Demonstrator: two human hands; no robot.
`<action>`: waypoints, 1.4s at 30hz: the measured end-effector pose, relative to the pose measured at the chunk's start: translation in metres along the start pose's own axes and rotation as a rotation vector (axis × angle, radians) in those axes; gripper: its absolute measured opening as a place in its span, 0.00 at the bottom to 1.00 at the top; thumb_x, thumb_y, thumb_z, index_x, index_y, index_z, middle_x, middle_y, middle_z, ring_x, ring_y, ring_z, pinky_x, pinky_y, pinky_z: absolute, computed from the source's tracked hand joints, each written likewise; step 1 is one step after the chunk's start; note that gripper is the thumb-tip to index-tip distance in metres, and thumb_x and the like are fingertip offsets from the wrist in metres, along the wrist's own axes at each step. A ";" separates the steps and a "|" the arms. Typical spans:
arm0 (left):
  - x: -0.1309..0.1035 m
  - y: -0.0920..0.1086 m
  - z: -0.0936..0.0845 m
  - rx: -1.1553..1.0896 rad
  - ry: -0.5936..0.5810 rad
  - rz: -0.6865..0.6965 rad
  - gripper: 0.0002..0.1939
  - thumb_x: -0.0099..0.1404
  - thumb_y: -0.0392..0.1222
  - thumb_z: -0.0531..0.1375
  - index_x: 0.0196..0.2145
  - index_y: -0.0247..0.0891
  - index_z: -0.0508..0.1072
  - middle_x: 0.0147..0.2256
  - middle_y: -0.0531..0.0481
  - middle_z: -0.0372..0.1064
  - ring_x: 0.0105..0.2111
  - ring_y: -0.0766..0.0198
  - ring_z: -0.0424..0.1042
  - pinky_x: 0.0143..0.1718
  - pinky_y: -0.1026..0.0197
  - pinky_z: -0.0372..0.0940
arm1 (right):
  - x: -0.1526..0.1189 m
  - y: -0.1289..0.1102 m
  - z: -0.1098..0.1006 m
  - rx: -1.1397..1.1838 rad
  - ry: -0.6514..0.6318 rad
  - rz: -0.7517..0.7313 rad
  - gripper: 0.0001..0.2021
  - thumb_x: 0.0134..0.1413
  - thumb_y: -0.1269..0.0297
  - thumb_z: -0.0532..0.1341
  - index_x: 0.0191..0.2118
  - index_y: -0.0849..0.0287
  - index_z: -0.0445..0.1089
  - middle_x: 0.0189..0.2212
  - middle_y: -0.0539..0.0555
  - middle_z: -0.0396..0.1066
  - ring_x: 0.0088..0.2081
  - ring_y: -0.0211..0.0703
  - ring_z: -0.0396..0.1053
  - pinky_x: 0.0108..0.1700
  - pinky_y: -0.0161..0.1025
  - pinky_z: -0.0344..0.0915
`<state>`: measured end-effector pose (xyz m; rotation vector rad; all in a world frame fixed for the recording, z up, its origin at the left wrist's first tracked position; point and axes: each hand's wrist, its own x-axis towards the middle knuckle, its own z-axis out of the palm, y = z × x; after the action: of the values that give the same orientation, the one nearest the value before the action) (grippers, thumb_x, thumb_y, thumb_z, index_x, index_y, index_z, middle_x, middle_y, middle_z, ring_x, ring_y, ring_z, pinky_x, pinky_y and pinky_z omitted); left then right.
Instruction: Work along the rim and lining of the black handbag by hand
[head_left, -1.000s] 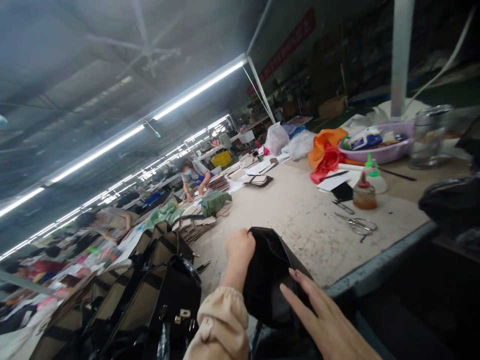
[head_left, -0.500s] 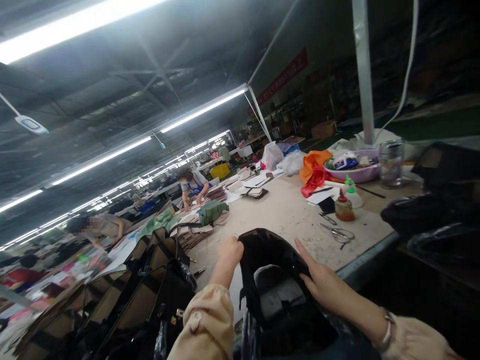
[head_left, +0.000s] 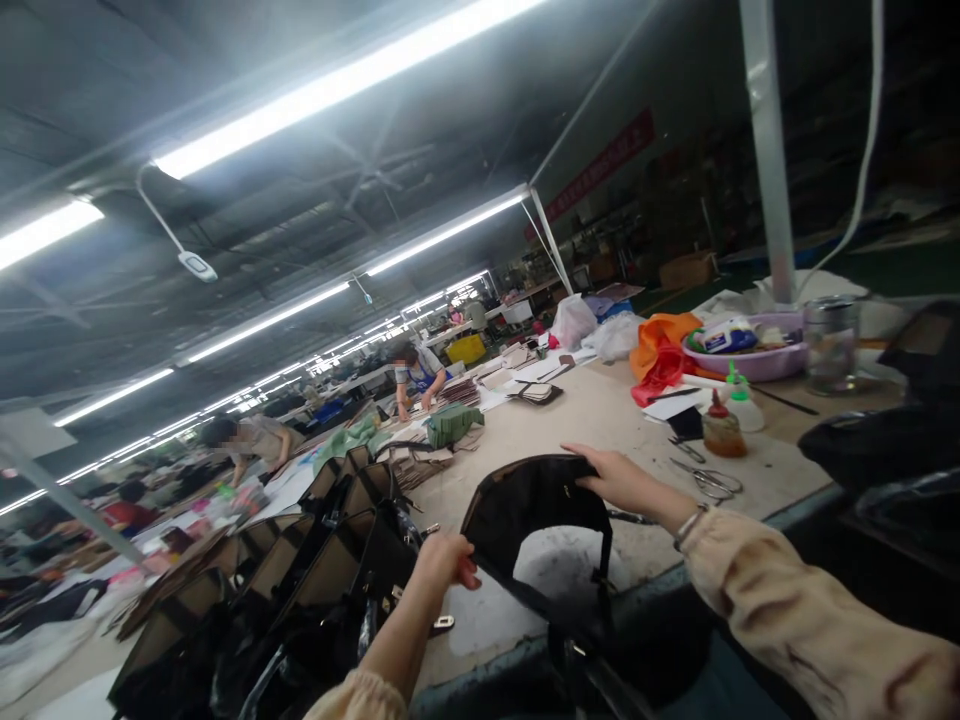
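A black bag piece with a curved upper edge stands at the table's near edge, its straps hanging toward me. My right hand grips its upper right edge, fingers over the top and thumb in front. At its left side is my left hand, fingers curled in against the edge; what they pinch is too small to make out. Left of my left hand stand several black bags with tan insides, packed close together.
On the worktable at right lie scissors, a red-capped bottle, a green-capped bottle, a lilac basin and a glass jar. Further back are green cloth and two people bending over tables.
The view has swung left. My right hand has moved up and now holds the top edge of the black piece, which is turned and lifted. My left hand is lower on its side.
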<state>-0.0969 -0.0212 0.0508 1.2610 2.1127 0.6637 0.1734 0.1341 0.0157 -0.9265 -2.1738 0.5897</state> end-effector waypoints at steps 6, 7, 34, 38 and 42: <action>-0.023 -0.023 -0.001 0.111 -0.103 -0.069 0.19 0.60 0.35 0.45 0.15 0.35 0.66 0.16 0.45 0.66 0.24 0.59 0.71 0.32 0.61 0.65 | 0.018 0.007 0.035 0.077 -0.077 -0.085 0.23 0.48 0.72 0.57 0.53 0.58 0.67 0.46 0.57 0.72 0.47 0.46 0.69 0.51 0.42 0.63; -0.025 -0.021 -0.005 0.150 -0.102 -0.068 0.19 0.60 0.37 0.47 0.15 0.35 0.66 0.17 0.45 0.67 0.25 0.58 0.71 0.33 0.60 0.64 | 0.020 0.010 0.042 0.094 -0.083 -0.082 0.23 0.48 0.73 0.57 0.53 0.58 0.68 0.46 0.57 0.72 0.47 0.46 0.69 0.51 0.42 0.63; 0.083 0.045 0.028 0.711 0.304 0.583 0.07 0.57 0.45 0.65 0.26 0.41 0.75 0.36 0.49 0.62 0.39 0.58 0.63 0.42 0.57 0.59 | 0.041 0.032 0.074 0.485 -0.104 -0.068 0.15 0.52 0.58 0.61 0.46 0.55 0.73 0.38 0.49 0.75 0.38 0.40 0.72 0.41 0.34 0.66; 0.084 0.041 0.025 0.517 0.198 0.604 0.12 0.60 0.34 0.59 0.19 0.36 0.68 0.36 0.50 0.64 0.37 0.64 0.65 0.40 0.62 0.61 | 0.045 0.033 0.078 0.484 -0.076 -0.059 0.12 0.53 0.59 0.61 0.42 0.54 0.75 0.37 0.48 0.76 0.39 0.40 0.71 0.42 0.34 0.65; 0.077 0.038 0.020 0.391 0.136 0.571 0.13 0.58 0.32 0.56 0.16 0.36 0.64 0.40 0.49 0.66 0.39 0.63 0.67 0.40 0.63 0.61 | 0.049 0.034 0.080 0.479 -0.070 -0.056 0.12 0.54 0.58 0.60 0.41 0.55 0.75 0.37 0.49 0.76 0.39 0.40 0.72 0.41 0.33 0.65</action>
<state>-0.0901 0.0665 0.0447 2.1325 2.0533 0.5907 0.1044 0.1822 -0.0374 -0.5906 -1.9769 1.0683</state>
